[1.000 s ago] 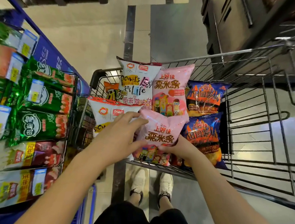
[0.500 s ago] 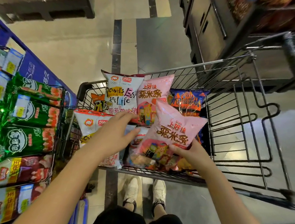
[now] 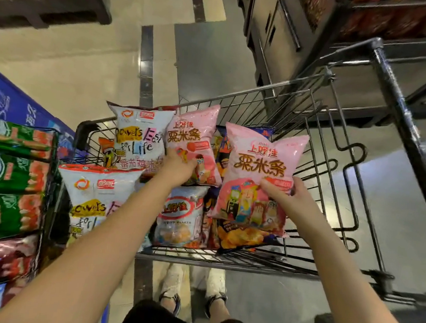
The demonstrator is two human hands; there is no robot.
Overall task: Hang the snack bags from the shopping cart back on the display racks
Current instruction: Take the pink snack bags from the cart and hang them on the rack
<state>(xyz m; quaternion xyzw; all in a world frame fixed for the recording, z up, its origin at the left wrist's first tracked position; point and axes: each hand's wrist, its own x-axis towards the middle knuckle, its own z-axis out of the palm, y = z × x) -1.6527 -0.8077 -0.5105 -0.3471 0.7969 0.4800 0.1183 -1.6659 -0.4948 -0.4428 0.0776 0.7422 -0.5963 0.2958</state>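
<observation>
A wire shopping cart (image 3: 336, 156) in front of me holds several snack bags. My right hand (image 3: 281, 195) grips a pink snack bag (image 3: 258, 165) by its right side and holds it raised over the cart. My left hand (image 3: 177, 168) reaches to the far row and closes on the lower part of a second pink bag (image 3: 193, 139) standing there. Two white bags (image 3: 136, 139) (image 3: 93, 197) fill the cart's left side. A white and red bag (image 3: 179, 215) and dark blue bags (image 3: 241, 237) lie underneath.
A display rack (image 3: 11, 185) with green and red snack bags stands close on the left, touching the cart. Dark shelving (image 3: 282, 38) rises at the upper right behind the cart. My feet (image 3: 190, 293) stand on the tiled floor below the cart's handle.
My right hand lifted the pink bag up and to the right, out of the pile. My left hand let go of it and moved forward onto the far pink bag.
</observation>
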